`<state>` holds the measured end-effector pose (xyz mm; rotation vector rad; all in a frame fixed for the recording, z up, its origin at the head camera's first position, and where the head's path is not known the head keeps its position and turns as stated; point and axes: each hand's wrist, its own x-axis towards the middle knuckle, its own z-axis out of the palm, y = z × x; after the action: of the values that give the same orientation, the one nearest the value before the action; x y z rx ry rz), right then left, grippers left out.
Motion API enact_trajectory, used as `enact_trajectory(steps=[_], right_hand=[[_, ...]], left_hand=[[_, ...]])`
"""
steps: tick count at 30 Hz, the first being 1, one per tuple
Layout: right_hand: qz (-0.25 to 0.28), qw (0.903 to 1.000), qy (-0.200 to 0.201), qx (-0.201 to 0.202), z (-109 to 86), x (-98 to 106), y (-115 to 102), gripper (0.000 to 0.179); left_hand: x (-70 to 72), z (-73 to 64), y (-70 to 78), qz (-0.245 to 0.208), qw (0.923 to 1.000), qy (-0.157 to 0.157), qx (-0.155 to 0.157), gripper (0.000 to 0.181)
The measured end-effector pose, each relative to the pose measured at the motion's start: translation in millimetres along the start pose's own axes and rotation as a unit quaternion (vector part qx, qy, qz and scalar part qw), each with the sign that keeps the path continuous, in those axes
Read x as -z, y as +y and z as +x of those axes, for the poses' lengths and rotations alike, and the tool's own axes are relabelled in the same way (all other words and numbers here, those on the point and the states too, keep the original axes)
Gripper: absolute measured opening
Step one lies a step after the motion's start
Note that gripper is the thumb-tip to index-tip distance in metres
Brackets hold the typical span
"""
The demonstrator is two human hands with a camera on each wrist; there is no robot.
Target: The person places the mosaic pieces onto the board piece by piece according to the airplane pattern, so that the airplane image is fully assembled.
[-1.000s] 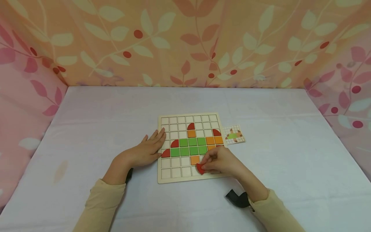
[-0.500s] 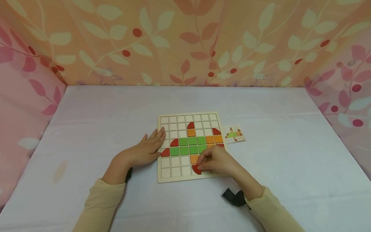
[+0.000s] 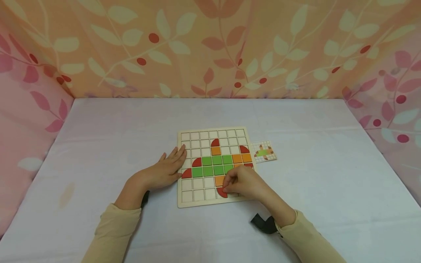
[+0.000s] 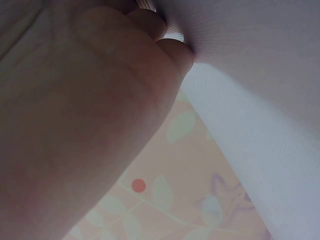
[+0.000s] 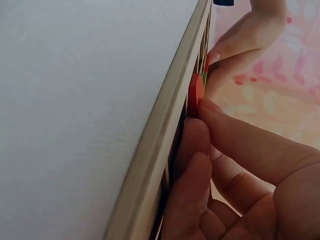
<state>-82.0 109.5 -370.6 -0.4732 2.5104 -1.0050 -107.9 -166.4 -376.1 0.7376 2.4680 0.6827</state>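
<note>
A wooden grid board lies on the white cloth, partly filled with green squares, orange squares and red quarter-circle pieces. Between thumb and fingertips, my right hand pinches a red quarter-circle piece over the bottom row, just below an orange square. The right wrist view shows that red piece standing slightly proud of the board's surface. My left hand rests on the board's left edge with fingers extended. Some lower right cells are hidden under the right hand.
A small pattern card with a coloured figure on a grid lies by the board's right edge. White cloth covers the table. Leaf-print curtains stand behind and at both sides. A black strap piece hangs by the right wrist.
My right hand has moved slightly left, bringing the red quarter-circle piece from a tilted position into the cell below the orange square. The left hand has stayed on the board's edge.
</note>
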Motion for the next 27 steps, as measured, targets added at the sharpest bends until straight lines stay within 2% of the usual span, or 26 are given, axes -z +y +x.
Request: enact_trajectory(steps=[9,18,24,27], right_hand=[[0.02,0.9998,-0.001,-0.009,-0.8,-0.1,0.7,0.011],[0.003,1.0,0.004,-0.003,-0.2,-1.3,-1.0,0.013],[0.048,0.9987,-0.011,0.012,-3.7,4.7,9.8,0.009],[0.074,0.9972,-0.002,0.009,-8.3,14.2,18.2,0.007]], left_hand=[[-1.1,-0.4,-0.1,0.001,1.0,0.0,0.002,0.066],[-1.1,-2.0,0.3,-0.005,1.0,0.003,-0.001,0.065],[-5.1,-1.2,-1.9,-0.01,0.9999,0.002,0.002,0.065],[-8.1,-1.1,-3.5,-0.016,0.9999,0.0,0.003,0.065]])
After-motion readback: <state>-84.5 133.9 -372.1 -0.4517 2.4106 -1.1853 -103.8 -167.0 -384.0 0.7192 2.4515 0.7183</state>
